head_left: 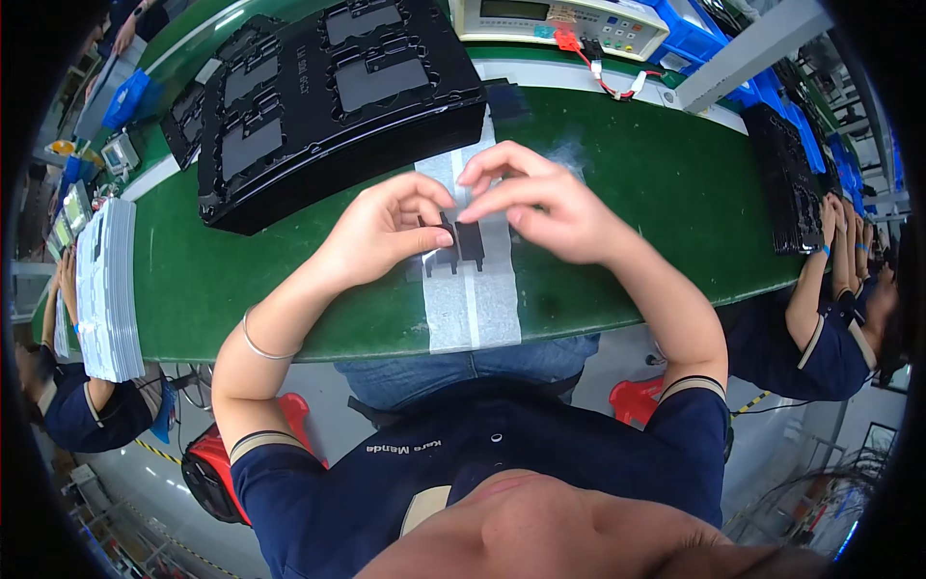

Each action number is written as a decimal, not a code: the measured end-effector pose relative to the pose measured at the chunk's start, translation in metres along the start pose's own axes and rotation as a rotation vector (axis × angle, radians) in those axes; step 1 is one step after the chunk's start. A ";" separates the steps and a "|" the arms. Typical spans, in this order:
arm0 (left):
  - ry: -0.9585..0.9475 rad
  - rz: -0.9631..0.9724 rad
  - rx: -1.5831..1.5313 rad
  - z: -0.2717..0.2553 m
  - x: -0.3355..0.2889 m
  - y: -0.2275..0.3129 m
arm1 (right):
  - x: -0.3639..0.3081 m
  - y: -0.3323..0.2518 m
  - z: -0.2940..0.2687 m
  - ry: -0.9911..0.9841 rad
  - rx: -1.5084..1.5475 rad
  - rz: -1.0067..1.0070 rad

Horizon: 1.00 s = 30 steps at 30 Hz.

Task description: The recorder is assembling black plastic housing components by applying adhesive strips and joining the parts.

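A small flat black part (471, 247) with short prongs lies over the pale strip on the bench, right in front of me. It looks to be in two sections side by side; whether they are joined I cannot tell. My left hand (381, 230) pinches its left section, thumb on top and fingers curled behind. From the other side my right hand (552, 205) reaches in with thumb and fingers apart. Its index fingertip is at the part's upper edge, touching or just above it. The part's upper left is hidden by my left fingers.
Large stacked black trays (386, 101) stand at the back left. Behind the bench is a meter box (564, 24) with red and black leads. White sheets (108, 289) are piled at the left edge, more black trays (786, 183) at the right. Co-workers sit on both sides.
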State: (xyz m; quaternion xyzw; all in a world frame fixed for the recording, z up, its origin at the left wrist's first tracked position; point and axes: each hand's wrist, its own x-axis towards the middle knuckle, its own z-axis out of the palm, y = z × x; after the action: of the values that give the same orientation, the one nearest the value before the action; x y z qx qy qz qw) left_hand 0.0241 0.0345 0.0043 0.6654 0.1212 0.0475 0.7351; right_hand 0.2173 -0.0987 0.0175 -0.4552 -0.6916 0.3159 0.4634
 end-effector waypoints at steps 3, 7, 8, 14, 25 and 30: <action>0.071 0.009 -0.045 -0.003 0.000 -0.008 | 0.012 0.010 -0.008 -0.247 0.106 0.167; -0.017 -0.063 0.079 -0.005 0.001 -0.012 | 0.007 0.022 0.006 -0.350 0.033 0.124; -0.038 -0.060 0.097 -0.004 0.001 -0.015 | 0.005 0.020 0.009 -0.359 0.026 0.142; -0.064 -0.034 0.234 0.003 -0.002 -0.021 | -0.007 0.011 0.012 -0.335 0.048 0.198; -0.030 -0.103 0.275 0.016 -0.005 -0.016 | -0.009 0.011 0.000 -0.403 0.075 0.218; 0.058 -0.056 0.312 0.017 -0.003 -0.019 | -0.012 0.013 -0.008 -0.336 0.091 0.288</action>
State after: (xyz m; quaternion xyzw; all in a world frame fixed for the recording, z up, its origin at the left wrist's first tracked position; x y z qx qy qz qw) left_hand 0.0231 0.0155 -0.0126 0.7663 0.1667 0.0268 0.6198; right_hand 0.2308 -0.1046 0.0049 -0.4690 -0.6720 0.4808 0.3119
